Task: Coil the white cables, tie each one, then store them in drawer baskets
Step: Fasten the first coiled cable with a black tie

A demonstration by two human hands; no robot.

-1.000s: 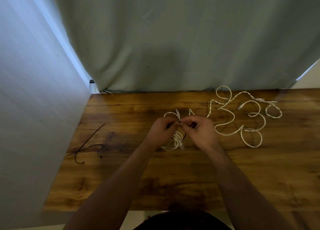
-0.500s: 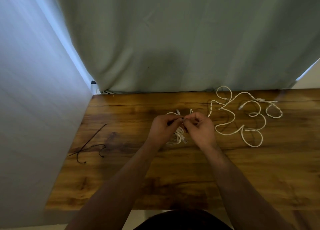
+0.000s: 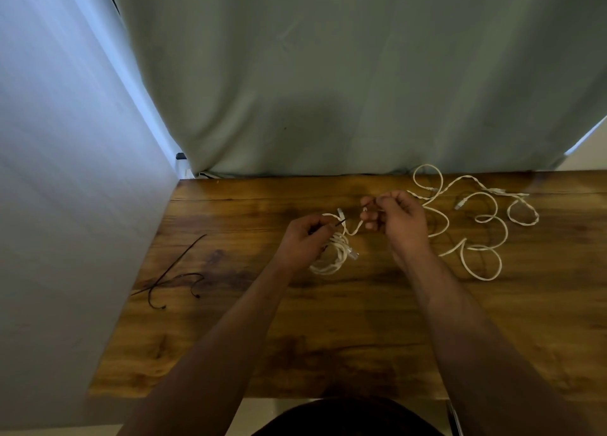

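Drawn apart from the left hand (image 3: pixel 303 240), the right hand (image 3: pixel 402 220) is curled — its hold cannot be told — while the coiled cable (image 3: pixel 331 264) and black tie (image 3: pixel 340 222) are gripped in the left at the table (image 3: pixel 230 337), tying judged unfinished

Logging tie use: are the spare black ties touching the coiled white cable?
Apart. Head view shows bare table between the black ties and the coiled cable.
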